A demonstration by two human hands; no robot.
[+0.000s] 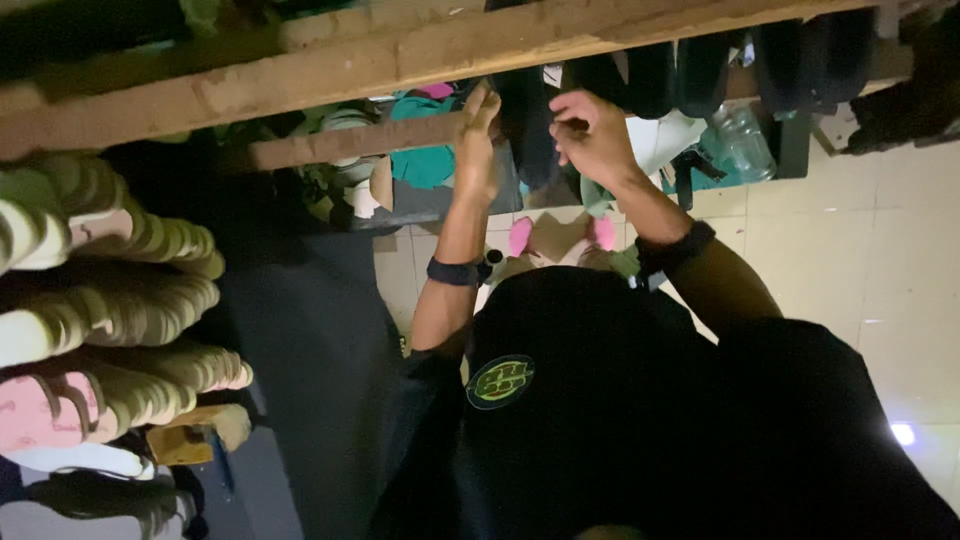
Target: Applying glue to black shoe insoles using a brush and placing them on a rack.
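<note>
Head view, looking down past a black shirt (640,420) with a round green badge, shows both bare hands raised to a dark item (527,130) that hangs from a wooden beam (400,60). On the near side, the left hand (478,140) lies flat against the dark piece, fingers straight and together, a black band on its wrist. Over on the other side, the right hand (592,135) is curled, its fingertips pinched on the edge of the same dark piece; a black watch sits on that wrist. More dark pieces (760,60) hang in a row along the beam, well apart from the hands. Below the hands, a pink-eared soft thing (560,240) rests on the pale tiled floor (860,260). Stacks of pale soles (110,300) fill the side by the left arm. A clear plastic bottle (742,140) stands beyond the right hand.
</note>
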